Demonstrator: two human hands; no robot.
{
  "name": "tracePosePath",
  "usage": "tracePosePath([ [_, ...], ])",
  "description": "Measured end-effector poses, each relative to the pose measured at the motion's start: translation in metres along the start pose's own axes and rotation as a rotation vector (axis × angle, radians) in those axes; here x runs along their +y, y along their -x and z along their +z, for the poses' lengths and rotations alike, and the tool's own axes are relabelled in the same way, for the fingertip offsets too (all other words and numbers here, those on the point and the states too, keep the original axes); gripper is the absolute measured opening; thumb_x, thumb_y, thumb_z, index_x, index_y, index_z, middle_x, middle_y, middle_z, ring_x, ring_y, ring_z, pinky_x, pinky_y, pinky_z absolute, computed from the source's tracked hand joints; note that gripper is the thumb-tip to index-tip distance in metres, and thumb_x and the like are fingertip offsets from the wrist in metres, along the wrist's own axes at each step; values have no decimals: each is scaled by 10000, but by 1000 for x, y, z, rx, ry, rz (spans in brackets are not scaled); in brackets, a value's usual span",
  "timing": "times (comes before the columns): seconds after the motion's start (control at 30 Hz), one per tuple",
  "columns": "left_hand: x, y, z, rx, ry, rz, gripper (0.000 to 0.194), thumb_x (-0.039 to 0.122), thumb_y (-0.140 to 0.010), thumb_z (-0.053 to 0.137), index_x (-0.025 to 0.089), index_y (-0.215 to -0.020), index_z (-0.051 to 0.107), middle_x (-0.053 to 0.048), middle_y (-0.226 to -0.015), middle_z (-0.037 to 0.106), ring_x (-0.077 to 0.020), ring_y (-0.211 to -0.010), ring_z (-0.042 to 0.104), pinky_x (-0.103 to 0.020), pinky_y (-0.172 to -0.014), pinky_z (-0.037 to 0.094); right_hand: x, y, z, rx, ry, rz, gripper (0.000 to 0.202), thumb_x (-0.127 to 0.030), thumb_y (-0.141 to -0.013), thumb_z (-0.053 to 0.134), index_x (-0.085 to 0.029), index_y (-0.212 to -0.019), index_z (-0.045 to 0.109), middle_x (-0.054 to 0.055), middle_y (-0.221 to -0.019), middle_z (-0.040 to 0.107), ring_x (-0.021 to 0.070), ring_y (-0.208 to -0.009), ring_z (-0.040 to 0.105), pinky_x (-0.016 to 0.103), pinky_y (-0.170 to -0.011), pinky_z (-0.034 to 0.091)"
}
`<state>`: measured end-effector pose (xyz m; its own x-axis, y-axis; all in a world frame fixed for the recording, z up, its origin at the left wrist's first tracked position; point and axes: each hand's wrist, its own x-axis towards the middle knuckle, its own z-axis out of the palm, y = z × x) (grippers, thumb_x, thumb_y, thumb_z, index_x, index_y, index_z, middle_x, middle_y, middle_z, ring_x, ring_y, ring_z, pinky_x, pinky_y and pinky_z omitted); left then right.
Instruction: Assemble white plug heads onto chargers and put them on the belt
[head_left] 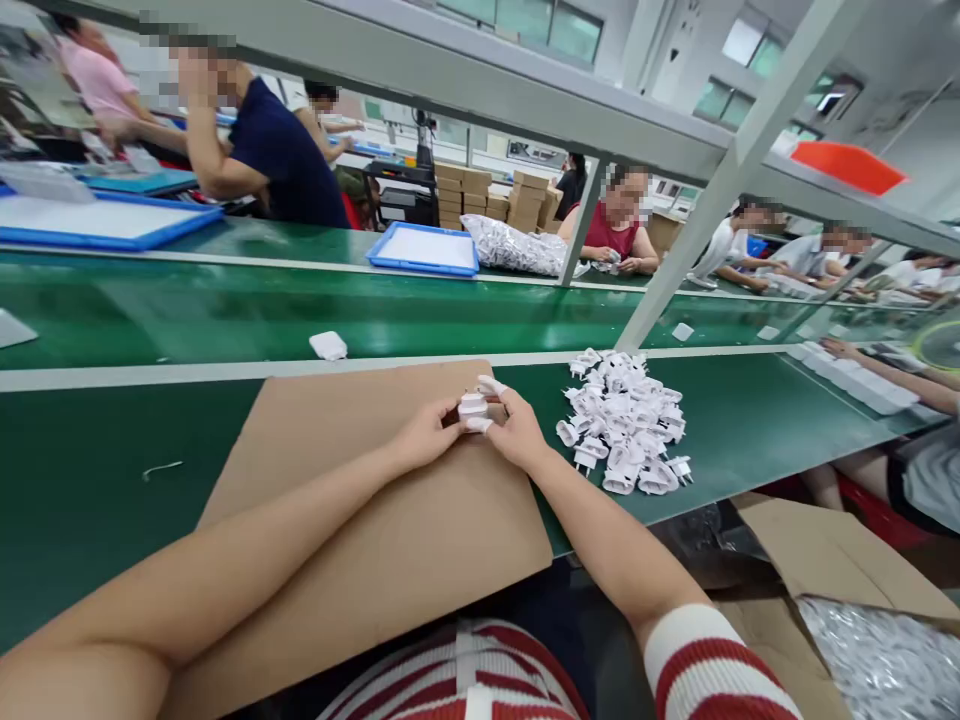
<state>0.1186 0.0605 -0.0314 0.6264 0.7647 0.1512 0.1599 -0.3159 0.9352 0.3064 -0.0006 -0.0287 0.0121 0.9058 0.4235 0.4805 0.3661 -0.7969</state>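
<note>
Both my hands meet over a brown cardboard sheet (360, 500) and grip one small white plug adapter (472, 406) between them. My left hand (431, 435) pinches it from the left side. From the right, my right hand (517, 425) closes on it with thumb and fingers, and white covers show on its fingertips. Thin pins seem to stick up from the adapter's top. To the right of my hands lies a loose pile of white plug adapters (626, 425) on the green bench.
Beyond the bench runs a green conveyor belt (420, 325) carrying a white piece (328, 346). A slanted metal post (675, 250) rises behind the pile. On the far side are a blue tray (424, 268) and several seated people. An open carton (847, 560) stands at lower right.
</note>
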Motion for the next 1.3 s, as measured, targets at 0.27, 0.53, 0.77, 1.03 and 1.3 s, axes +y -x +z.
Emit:
tracePosePath([
  [0.27,14,9,-12,-226,480,-148,613,556,-795,852,127,-1210,713,-149,-1171,774,-295,-1098,730,-468,-1066,545,-16,3,-21,-184,28,-284,574,-113,-832,687,-279,-1380,638,91,-1296,683,257,-1216,666,451,-1089,524],
  [0.53,19,30,7,193,58,490,551,268,-942,757,284,-1453,552,-126,-1453,585,-232,-1234,673,-421,-1051,606,-39,10,-25,88,22,-343,548,-110,-813,667,-272,-1337,682,87,-1297,726,252,-1176,708,410,-1024,580],
  [0.77,31,31,-9,220,-191,693,587,262,-939,770,288,-1488,564,-118,-1362,680,-240,-1191,715,-401,-1042,624,-58,21,-29,118,125,-501,673,-76,-862,629,-284,-1499,563,119,-1410,673,256,-1263,683,400,-1055,592],
  [1.03,49,41,-7,254,-270,854,613,244,-960,744,232,-1528,513,-143,-1364,673,-231,-1294,655,-365,-1104,574,-69,26,-30,178,80,-598,645,-50,-859,651,-264,-1463,577,137,-1379,682,264,-1247,694,399,-1028,617],
  [1.3,63,49,-3,264,-285,868,595,137,-973,683,244,-1530,504,-132,-1363,637,-221,-1287,635,-344,-1102,563,-76,28,-30,236,46,-633,621,-55,-856,684,-303,-1418,594,128,-1295,720,274,-1166,734,424,-936,657],
])
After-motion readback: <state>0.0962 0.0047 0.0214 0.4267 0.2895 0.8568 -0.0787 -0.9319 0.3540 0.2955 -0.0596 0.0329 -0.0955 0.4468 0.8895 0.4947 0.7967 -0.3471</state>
